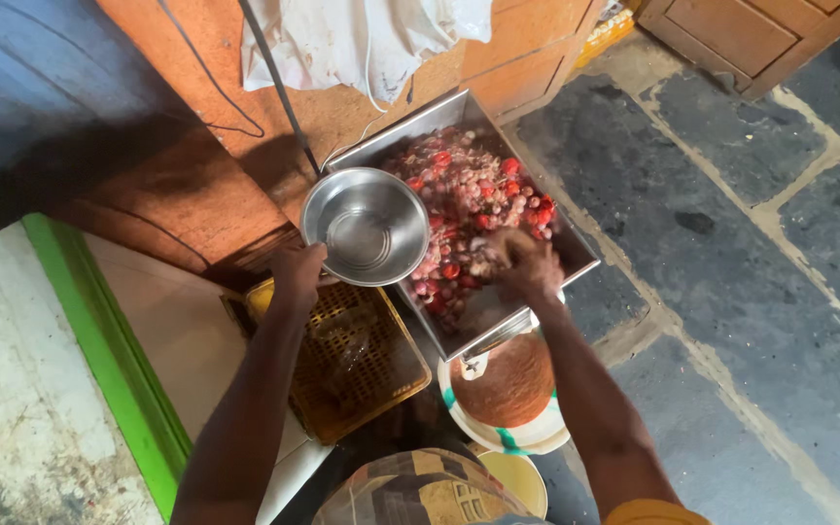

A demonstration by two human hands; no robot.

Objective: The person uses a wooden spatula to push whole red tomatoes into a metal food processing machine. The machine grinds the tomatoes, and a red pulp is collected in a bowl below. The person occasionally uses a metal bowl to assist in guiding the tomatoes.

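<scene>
Your left hand reaches forward on the left, fingers curled in a closed grip, the forearm running straight back toward you. Your right hand is farther right and about as far out, palm down, fingers bent and spread (the tips are hidden, so their grip cannot be told). Both arms are bare and stretched out, elbows low near your body.

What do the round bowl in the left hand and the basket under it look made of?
Round shiny bowl: likely polished steel, by its mirror-like glare and thin rim. Yellow lattice basket: probably moulded plastic, with an even grid of holes and a dull finish.
</scene>
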